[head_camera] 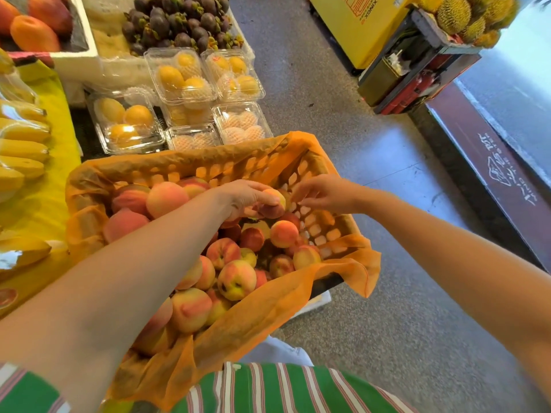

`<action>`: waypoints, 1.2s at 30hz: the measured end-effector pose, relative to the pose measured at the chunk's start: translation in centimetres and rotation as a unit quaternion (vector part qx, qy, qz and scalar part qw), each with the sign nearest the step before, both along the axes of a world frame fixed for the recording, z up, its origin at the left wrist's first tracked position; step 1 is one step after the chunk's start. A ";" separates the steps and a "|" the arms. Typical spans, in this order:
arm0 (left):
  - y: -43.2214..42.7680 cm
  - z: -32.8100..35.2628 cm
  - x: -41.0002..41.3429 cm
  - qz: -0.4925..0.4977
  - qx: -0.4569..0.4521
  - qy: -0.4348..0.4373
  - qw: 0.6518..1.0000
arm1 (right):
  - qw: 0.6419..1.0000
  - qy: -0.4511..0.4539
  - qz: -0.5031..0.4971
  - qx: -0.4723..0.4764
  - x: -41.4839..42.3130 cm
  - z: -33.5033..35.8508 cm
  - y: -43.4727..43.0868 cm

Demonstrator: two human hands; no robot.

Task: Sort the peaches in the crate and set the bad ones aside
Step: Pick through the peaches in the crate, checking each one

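The crate (314, 229), lined with an orange mesh liner (268, 311), sits in the near middle, heaped with peaches (235, 278) that are piled highest along its left and near sides. The left hand (244, 198) reaches across to the far right corner and curls its fingers round a pale peach (275, 196), while the right hand (325, 193) hangs just beside it over the crate wall, fingers loose and spread, gripping nothing. Bananas (21, 144) lie to the left, and clear boxes of yellow fruit (179, 76) stand beyond the crate.

On your left, bananas (24, 150) are lying on yellow cloth (44, 210); mangosteens (179, 22) are sitting behind clamshell boxes (180, 76); durians (459, 13) are piling far right.
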State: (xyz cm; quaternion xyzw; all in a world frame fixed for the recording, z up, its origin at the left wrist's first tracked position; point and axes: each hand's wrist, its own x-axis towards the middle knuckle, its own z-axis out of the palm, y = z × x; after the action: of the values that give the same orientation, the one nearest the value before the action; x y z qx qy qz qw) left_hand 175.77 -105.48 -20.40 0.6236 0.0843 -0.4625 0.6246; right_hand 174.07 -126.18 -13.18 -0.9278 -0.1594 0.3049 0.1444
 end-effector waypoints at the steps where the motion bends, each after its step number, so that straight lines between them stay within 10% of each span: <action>1: -0.6 -0.4 0.1 0.008 0.008 -0.011 1.000 | 0.998 -0.044 -0.024 0.039 0.0 0.5 -0.8; 14: -8.1 -4.0 0.4 -0.031 0.268 -0.284 0.920 | 0.968 -0.126 -0.165 0.144 -2.2 -5.3 -3.6; 29: -8.2 -4.5 -0.2 0.002 0.246 -0.435 0.866 | 0.963 -0.157 -0.178 0.129 -2.3 -5.9 -3.8; 36: -7.1 -4.8 -0.9 -0.120 0.185 -0.388 0.895 | 0.963 -0.151 -0.185 0.123 -2.3 -5.9 -3.8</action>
State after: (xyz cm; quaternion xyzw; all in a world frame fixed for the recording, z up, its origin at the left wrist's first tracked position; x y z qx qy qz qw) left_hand 174.82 -112.59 -25.16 0.8632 -0.1557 -0.2313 0.4210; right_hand 171.77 -129.98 -19.06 -0.9514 -0.0414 0.1073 0.2858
